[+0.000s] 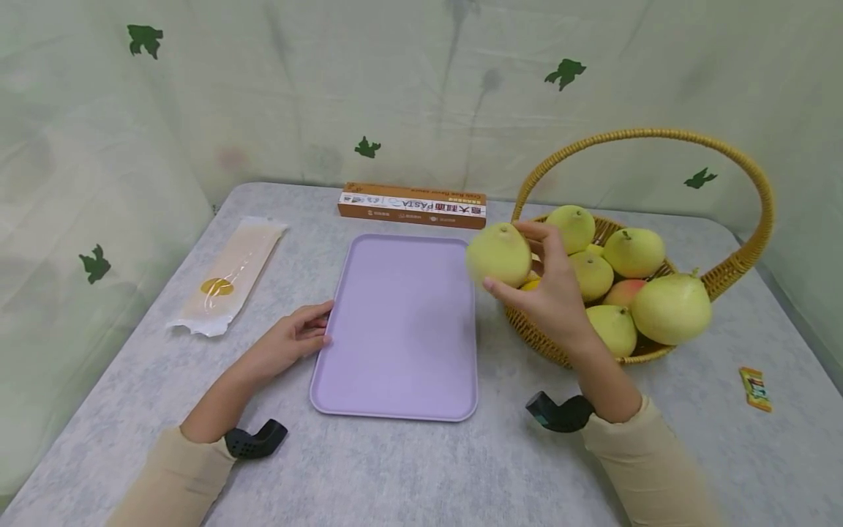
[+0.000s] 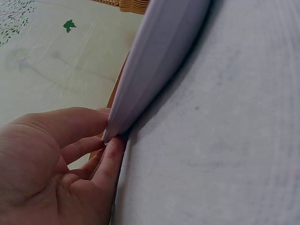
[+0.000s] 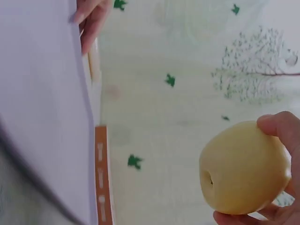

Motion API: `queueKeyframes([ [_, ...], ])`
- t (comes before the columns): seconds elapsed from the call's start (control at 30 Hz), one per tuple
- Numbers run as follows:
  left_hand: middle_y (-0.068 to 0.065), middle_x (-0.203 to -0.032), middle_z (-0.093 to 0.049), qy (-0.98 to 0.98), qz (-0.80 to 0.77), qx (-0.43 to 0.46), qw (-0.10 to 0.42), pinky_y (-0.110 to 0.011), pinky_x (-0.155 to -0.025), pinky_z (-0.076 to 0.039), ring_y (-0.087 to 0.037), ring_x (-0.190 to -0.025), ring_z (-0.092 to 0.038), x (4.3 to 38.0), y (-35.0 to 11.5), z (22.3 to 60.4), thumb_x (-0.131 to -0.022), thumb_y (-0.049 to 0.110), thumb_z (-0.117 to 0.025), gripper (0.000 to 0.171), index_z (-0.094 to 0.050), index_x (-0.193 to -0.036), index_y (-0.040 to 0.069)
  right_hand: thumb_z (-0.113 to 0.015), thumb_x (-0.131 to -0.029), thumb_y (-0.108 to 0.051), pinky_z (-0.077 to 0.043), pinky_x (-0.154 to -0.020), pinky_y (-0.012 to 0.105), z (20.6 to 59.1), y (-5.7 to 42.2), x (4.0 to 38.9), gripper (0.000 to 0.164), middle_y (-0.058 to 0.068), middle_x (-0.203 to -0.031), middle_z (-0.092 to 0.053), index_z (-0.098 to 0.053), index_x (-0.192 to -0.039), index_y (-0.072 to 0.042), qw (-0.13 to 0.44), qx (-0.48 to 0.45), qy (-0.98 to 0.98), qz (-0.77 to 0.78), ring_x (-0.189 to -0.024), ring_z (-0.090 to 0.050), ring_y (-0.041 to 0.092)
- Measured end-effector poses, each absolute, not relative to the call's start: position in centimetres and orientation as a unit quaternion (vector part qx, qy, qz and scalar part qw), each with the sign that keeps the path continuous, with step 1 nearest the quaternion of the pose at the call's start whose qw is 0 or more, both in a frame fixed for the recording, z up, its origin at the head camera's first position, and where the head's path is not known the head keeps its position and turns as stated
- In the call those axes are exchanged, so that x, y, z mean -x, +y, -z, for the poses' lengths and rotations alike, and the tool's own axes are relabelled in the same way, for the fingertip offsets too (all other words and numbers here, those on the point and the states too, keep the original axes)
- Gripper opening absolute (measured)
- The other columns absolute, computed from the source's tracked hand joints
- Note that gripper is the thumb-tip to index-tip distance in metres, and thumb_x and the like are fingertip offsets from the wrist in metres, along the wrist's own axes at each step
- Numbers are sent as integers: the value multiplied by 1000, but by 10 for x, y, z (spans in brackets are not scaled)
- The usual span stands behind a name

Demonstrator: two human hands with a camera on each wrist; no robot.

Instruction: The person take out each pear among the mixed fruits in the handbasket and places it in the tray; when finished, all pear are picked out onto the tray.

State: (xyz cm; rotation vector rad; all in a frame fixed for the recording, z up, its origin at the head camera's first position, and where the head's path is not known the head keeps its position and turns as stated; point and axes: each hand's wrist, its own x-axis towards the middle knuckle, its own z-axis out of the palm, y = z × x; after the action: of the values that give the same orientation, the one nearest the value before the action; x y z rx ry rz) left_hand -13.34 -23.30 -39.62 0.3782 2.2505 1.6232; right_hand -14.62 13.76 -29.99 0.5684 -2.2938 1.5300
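My right hand holds a pale yellow-green pear between thumb and fingers, over the left rim of a wicker basket. In the right wrist view the held pear shows its dimpled end, with fingertips on opposite sides. More pears and a reddish fruit lie in the basket. At the left, my left hand grips the edge of a light purple tray. The left wrist view shows its thumb and fingers pinching the tray's rim.
Behind the tray lies an orange-brown pasta box. A clear-wrapped pack with a yellow oval label is at the left. Right of the basket is a small yellow candy packet. The basket's tall handle arches over the fruit.
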Motion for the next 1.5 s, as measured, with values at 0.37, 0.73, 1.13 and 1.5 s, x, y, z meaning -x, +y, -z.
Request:
queueKeyframes([
  [0.37, -22, -130, -33, 793, -571, -132, 167, -14, -86, -40, -29, -115, -41, 134, -233, 397, -87, 3, -57, 61, -26, -139, -3, -78, -67, -7, -47, -81, 38, 341, 56, 203, 68, 6, -124, -39, -36, -121, -6, 65, -167, -743, -645, -106, -46, 24],
  [0.73, -22, -131, -33, 800, -561, -137, 164, -14, -86, -40, -28, -114, -42, 135, -234, 399, -87, 5, -58, 61, -27, -139, -2, -76, -69, -4, -43, -88, 33, 383, 23, 245, 67, 9, -124, -37, -37, -124, -9, 6, -92, -739, -667, -111, -46, 28],
  [1.13, -22, -130, -34, 798, -566, -127, 163, -13, -86, -40, -14, -109, -45, 134, -233, 398, -87, 5, -58, 61, -27, -139, -3, -74, -71, -1, -33, -96, 30, 394, 6, 254, 68, 2, -130, -42, -37, -126, -13, 5, -96, -742, -663, -115, -40, 16],
  [1.5, -22, -130, -34, 796, -567, -135, 162, -14, -86, -40, -16, -110, -45, 133, -234, 398, -87, 6, -59, 61, -27, -139, -3, -75, -73, -13, -38, -93, 35, 384, 7, 245, 71, 3, -133, -38, -35, -131, -13, 15, -116, -776, -620, -117, -39, 18],
])
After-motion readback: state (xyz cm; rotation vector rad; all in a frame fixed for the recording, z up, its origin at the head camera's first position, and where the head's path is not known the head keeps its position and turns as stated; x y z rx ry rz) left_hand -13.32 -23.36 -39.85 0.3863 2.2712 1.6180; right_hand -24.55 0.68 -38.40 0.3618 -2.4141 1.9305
